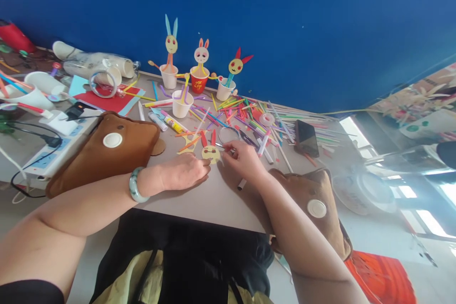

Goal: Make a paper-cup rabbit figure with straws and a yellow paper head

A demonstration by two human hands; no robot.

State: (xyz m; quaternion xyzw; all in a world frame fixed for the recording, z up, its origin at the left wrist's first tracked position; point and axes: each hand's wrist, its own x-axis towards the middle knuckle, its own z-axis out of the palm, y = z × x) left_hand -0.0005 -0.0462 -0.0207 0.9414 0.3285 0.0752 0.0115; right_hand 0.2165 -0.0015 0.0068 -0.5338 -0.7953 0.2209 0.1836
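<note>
A yellow paper rabbit face (210,154) with red ears and drawn eyes lies on the table between my hands. My left hand (187,171) has its fingers curled, the fingertips pressing the lower edge of the face. On the other side, my right hand (242,157) is closed around a slim pen (219,145), its tip beside the right ear; the fingers hide most of it. A dark-ended marker (242,184) lies below my right hand. Left of the face are yellow paper cut-outs (188,143) with orange strips.
Rabbit figures stand in paper cups along the blue wall, one in a red cup (198,80). Another white cup (182,104) holds bent straws. Colored straws and markers are strewn behind my hands. A phone (306,138) and brown cushions (110,154) flank the work; a power strip (57,145) is left.
</note>
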